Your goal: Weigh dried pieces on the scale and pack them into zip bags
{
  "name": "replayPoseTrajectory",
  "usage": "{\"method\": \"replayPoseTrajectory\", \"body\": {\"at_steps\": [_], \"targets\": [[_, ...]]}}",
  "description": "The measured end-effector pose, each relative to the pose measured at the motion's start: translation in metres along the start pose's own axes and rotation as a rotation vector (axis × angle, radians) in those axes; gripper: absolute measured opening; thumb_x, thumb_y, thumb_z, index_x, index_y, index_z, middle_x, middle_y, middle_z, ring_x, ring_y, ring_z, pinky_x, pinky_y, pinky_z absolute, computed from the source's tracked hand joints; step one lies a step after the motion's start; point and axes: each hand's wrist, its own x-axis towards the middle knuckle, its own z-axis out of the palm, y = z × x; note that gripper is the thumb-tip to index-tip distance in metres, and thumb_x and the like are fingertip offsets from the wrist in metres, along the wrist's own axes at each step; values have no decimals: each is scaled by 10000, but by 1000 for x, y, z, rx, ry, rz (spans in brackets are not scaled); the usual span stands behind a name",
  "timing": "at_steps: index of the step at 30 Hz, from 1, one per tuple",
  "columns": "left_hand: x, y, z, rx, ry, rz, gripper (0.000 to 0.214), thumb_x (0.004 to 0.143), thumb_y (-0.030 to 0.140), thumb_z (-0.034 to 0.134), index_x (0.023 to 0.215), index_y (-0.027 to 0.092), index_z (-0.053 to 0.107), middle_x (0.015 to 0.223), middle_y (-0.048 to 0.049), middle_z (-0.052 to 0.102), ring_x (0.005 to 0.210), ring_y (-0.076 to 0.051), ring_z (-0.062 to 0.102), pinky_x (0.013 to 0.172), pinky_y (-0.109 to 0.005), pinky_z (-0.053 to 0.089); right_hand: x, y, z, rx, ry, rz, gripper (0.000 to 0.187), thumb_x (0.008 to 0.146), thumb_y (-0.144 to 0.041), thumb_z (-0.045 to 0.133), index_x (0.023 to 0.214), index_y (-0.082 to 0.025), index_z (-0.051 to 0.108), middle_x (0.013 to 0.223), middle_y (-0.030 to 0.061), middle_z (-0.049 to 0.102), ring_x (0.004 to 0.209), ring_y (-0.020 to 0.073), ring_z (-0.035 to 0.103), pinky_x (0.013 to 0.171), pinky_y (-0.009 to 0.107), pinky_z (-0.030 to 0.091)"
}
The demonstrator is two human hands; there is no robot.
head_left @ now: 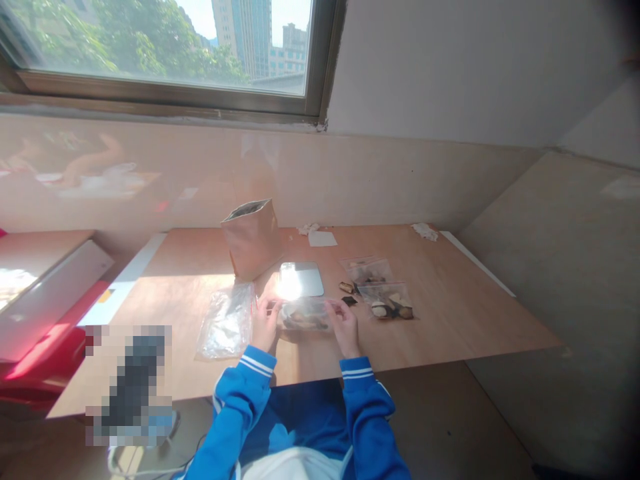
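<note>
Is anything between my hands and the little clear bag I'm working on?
Nothing visible. The left hand and right hand already grip the ends of the clear bag, which sits on the table in front of the scale.

Plain office-like workroom, upper floor: wooden table (450,313) against a bare tiled wall (400,180), window (165,47) looking out on high-rises and trees, concrete floor (550,267), small digital scale (301,279), sample bags (385,293) laid out.

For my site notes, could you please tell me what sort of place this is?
Probably a plain upper-floor workroom used for packing: a bare wooden table beneath a metal-framed window facing high-rises, with a small silver scale and clear filled zip bags.
</note>
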Motion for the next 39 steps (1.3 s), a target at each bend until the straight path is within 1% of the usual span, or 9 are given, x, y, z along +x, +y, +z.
{"method": "replayPoseTrajectory", "body": {"at_steps": [7,10,12,16,22,27,32,35,39], "targets": [[-2,-4,1,143,73,21,283,861,461,523,858,197,623,919,-99,657,931,-252,622,919,-434,458,0,9,-2,-4,5,-5,382,748,-523,696,862,-161,739,866,70,732,740,178,605,731,324,493],[-4,2,1,72,31,17,308,849,492,545,860,194,618,933,-95,657,922,-239,633,871,-403,490,0,8,-1,27,-16,17,403,752,-537,690,873,-154,722,861,75,725,761,193,627,734,333,508],[-4,6,0,3,-27,8,309,831,493,580,866,190,630,951,-95,665,925,-230,643,849,-381,506,-1,5,0,51,-67,24,393,762,-529,688,883,-157,715,864,77,724,794,210,645,744,341,523],[-4,8,-2,-78,-97,-33,248,781,435,668,844,195,674,945,-93,694,921,-223,657,872,-365,510,-5,-1,6,67,-136,-29,321,790,-486,682,867,-177,724,910,76,730,892,236,660,820,366,535],[-2,3,-3,-104,-99,-85,227,745,420,709,807,202,705,925,-89,715,906,-233,662,894,-385,507,-7,3,7,62,-109,-40,273,790,-455,693,843,-190,727,886,64,731,873,230,662,829,375,532],[-2,10,0,-70,-50,-74,226,722,421,716,753,197,703,857,-83,714,880,-243,662,857,-394,520,-6,9,5,93,-81,-22,291,772,-471,708,828,-185,712,850,51,722,843,216,660,811,359,535],[-1,11,0,-119,-127,-101,248,720,422,731,782,182,719,896,-99,718,869,-231,670,824,-372,533,-5,7,6,122,-123,5,297,761,-469,720,841,-184,706,886,62,728,866,218,668,827,364,541],[-1,7,1,-136,-179,-160,281,697,446,754,806,187,736,873,-101,726,872,-239,678,813,-374,542,-6,4,9,119,-163,16,292,747,-465,733,827,-184,726,884,70,731,872,234,676,809,373,554],[-2,8,5,-159,-183,-194,329,672,458,772,825,169,741,846,-92,736,851,-239,686,817,-383,549,-7,3,12,124,-177,19,278,747,-461,735,798,-188,734,838,55,728,830,227,683,768,359,564]]}}
